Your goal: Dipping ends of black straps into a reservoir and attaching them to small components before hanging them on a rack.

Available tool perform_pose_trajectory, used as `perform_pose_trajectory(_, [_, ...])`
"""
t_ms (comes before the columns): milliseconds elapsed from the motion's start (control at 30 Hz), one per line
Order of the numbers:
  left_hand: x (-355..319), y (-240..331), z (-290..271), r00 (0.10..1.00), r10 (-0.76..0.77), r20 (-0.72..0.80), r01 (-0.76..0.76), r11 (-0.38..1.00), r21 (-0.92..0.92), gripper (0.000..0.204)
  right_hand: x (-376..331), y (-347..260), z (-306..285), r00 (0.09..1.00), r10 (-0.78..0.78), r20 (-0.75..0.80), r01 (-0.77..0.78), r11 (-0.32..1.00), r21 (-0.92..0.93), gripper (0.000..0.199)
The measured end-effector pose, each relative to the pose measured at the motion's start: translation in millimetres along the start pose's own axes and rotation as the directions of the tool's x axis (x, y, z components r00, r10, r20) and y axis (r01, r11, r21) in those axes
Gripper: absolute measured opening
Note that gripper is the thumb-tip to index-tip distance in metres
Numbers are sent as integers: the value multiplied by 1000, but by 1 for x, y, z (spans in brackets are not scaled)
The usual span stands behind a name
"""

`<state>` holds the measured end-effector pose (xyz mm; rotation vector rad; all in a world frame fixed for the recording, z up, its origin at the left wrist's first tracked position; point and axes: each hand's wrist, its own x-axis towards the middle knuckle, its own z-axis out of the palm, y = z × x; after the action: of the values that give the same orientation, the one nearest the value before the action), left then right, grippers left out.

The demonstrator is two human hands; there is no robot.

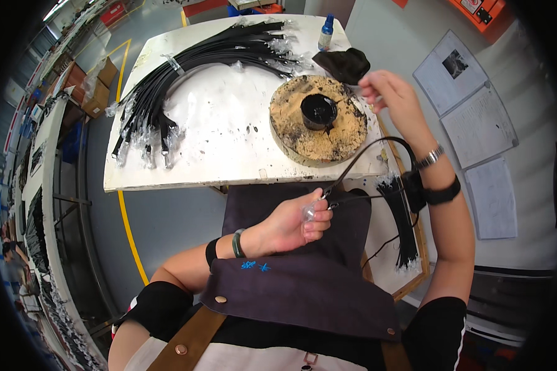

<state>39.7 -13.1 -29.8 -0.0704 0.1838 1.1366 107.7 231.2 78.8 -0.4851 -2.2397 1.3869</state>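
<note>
My left hand is closed around the ends of a thin black strap, where metal clasps and a bit of clear plastic wrap show. The strap loops up to the right, towards my right forearm. Over the table's right edge, my right hand is raised with its fingertips pinched together; a thin pale sliver shows at them, too small to name. Just left of it, a black pot of dark, glossy paste sits in a round, stained tan block. A crumpled black cloth lies behind the block, near my right fingertips.
Across the white table curves a tied bundle of black straps, plastic-wrapped at the ends. A blue-capped bottle stands at the back. More black straps lie in a wood-edged tray at right. Papers hang on the right wall.
</note>
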Motion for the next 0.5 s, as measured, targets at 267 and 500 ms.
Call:
perform_pose_trajectory(267, [1, 8, 6, 1000, 18, -7, -18, 1000, -11, 38, -33, -11, -18, 929, -236, -285, 70, 868, -492, 28])
perform_pose_trajectory(500, [15, 10, 18, 999, -36, 37, 37, 999, -23, 41, -133, -39, 4, 955, -256, 153, 290, 676, -677, 14])
